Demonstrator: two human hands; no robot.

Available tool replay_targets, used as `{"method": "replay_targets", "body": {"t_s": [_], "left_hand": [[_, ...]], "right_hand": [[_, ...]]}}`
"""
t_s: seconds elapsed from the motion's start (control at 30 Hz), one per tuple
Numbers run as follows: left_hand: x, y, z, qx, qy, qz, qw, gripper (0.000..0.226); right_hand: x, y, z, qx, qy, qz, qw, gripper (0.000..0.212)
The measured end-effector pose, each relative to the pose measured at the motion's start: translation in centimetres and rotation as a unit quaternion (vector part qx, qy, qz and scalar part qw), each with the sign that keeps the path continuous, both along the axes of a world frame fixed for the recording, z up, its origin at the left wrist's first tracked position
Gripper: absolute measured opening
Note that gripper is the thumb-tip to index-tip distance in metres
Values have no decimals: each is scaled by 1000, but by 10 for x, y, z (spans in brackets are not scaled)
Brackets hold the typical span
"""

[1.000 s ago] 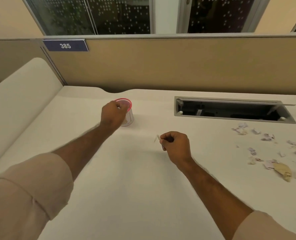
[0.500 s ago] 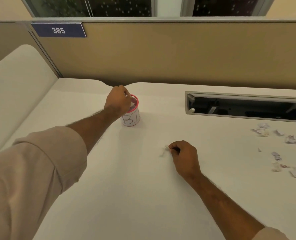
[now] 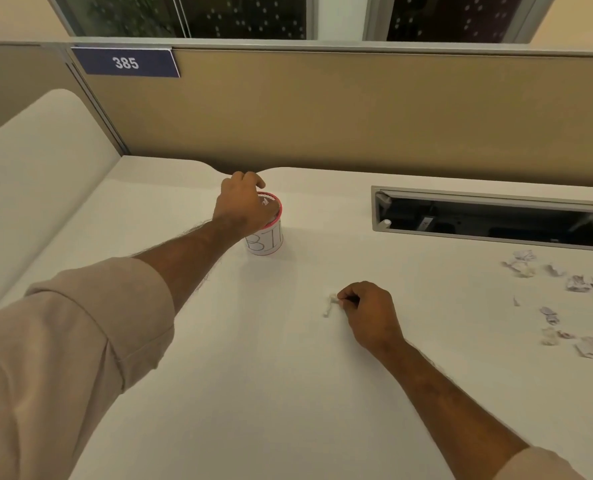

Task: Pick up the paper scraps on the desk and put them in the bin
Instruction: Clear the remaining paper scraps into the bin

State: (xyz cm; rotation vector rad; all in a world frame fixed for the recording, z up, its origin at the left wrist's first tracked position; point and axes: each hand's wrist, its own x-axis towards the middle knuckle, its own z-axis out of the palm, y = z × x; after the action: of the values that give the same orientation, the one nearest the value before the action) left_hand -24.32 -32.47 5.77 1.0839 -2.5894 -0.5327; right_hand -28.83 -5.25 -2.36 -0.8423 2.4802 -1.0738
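Observation:
A small white bin [image 3: 266,240] with a red rim and "BIN" written on it stands on the white desk [image 3: 253,375]. My left hand [image 3: 245,209] hovers over its mouth with the fingers curled down into the opening, and they hide whatever they hold. A bit of white paper shows inside the rim. My right hand [image 3: 369,315] rests on the desk to the right and nearer me, its fingertips pinching a small white paper scrap [image 3: 330,305] that lies on the surface. Several crumpled paper scraps [image 3: 579,283] are scattered at the far right.
An open cable tray [image 3: 489,221] is sunk into the desk at the back right. A tan partition [image 3: 357,116] with a "385" label [image 3: 126,63] runs along the back, and a white curved panel [image 3: 28,188] closes the left side.
My left hand has moved from the bin's near rim to right over its mouth. My right hand has lowered onto the desk, still pinching the same scrap.

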Motion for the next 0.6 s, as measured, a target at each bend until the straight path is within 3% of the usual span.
{"method": "replay_targets", "body": {"t_s": [0.1,0.23,0.33,0.4,0.6], "left_hand": [[7,5,2,-68,5,-17,998,38],[33,44,-11,-207,111,-46,971,19],[61,91,-43,-200,118,-110,966,19],[79,117,-69,-159,87,-129,975,26],[98,143,-110,-77,-67,-154,983,76]], "right_hand": [[1,0,3,22,9,14,1000,15],[-6,-10,11,140,41,83,986,16],[-13,-18,18,184,32,107,977,16],[-17,-20,25,160,21,91,983,17],[-26,-43,68,-33,-113,-17,993,17]]}}
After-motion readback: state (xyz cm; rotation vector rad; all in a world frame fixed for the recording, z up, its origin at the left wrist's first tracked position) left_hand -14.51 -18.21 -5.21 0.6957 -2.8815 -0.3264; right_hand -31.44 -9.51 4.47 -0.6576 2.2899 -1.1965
